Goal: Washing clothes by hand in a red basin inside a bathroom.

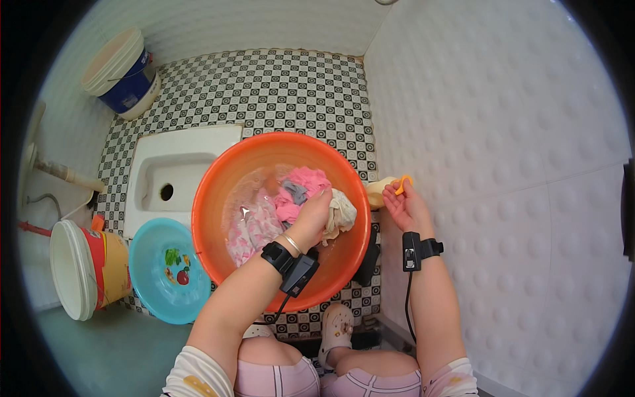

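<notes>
A large orange basin (218,159) holds water and wet clothes. My left hand (313,216) reaches into it, fingers closed on a cream cloth (341,213) at the basin's right side. Next to that hand lie a bright pink garment (305,178) with a grey patch and a pale pink patterned garment (254,225) partly under water. Right of the basin, my right hand (411,210) pinches a small orange curved piece (405,182) whose exact kind I cannot tell. Close to its fingertips is a cream container (377,192), partly hidden by the basin's rim.
A blue basin (147,281) stands left of the orange one, near a white squat toilet (142,188). Two buckets, one yellow-red (109,264) and one blue-white (126,83), stand at the left. A textured white wall (503,152) rises at the right.
</notes>
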{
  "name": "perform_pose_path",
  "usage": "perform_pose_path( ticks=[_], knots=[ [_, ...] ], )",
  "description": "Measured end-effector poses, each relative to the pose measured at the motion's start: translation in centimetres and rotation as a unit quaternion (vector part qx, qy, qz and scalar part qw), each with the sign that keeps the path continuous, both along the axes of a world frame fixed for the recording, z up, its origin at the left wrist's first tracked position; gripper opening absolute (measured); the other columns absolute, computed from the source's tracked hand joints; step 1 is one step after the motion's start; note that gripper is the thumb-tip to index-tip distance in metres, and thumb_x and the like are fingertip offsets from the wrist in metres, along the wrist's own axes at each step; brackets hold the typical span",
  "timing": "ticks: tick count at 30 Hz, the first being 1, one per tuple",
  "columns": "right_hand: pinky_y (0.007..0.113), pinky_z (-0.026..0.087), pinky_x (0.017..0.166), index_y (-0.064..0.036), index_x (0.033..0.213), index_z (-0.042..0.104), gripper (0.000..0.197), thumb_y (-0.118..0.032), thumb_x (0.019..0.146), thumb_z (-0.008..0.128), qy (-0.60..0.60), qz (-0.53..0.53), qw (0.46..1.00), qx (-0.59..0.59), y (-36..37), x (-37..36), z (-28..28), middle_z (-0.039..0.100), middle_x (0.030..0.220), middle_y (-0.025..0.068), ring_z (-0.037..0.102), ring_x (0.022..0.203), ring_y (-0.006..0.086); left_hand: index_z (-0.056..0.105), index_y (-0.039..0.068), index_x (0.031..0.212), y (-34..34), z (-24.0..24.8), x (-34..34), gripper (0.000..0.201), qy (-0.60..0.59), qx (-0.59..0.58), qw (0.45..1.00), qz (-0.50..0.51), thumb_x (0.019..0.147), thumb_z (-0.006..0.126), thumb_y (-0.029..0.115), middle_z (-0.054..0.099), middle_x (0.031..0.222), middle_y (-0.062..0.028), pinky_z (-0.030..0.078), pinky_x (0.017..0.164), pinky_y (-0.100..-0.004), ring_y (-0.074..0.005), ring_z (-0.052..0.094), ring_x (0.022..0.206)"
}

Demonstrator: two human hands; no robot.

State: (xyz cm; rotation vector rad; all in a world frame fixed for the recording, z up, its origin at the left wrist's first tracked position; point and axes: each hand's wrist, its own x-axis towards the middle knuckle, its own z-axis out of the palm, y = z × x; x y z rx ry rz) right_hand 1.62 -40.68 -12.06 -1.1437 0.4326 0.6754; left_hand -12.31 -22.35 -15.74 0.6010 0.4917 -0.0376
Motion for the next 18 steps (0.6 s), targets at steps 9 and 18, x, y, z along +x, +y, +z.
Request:
perform_pose_path(
  ticks=[9, 18],
  knots=[
    [0.041, 0.038, 0.105, 0.0039, 0.131, 0.043, 0.067, -0.053, 0.097, 0.039, -0.187, 0.110, 0.972, 0.088, 6.9, -8.9, -0.5, 0.050, 0.131, 0.0223, 0.050, 0.121, 0.0309, 0.043, -0.001, 0.131, 2.6, 1.4, -4.4, 0.043, -0.052, -0.081, 0.995, 0.008, 0.104, 0.029, 0.029, 0.054, 0.128, -0.0125, 0.042, 0.103, -0.0380, -0.0236, 0.053, 0.119],
    [0.050, 0.021, 0.112, 0.0067, 0.142, 0.027, 0.080, -0.052, 0.091, 0.044, -0.655, 0.328, 0.631, -0.255, 14.0, -13.8, -0.6, 0.030, 0.146, 0.0275, 0.025, 0.137, 0.0432, 0.046, 0.007, 0.130, 4.8, 3.0, -7.2, 0.043, -0.053, -0.002, 0.993, 0.104, 0.102, 0.034, 0.037, 0.057, 0.122, -0.0092, 0.044, 0.099, -0.0366, -0.0209, 0.055, 0.112]
  ],
)
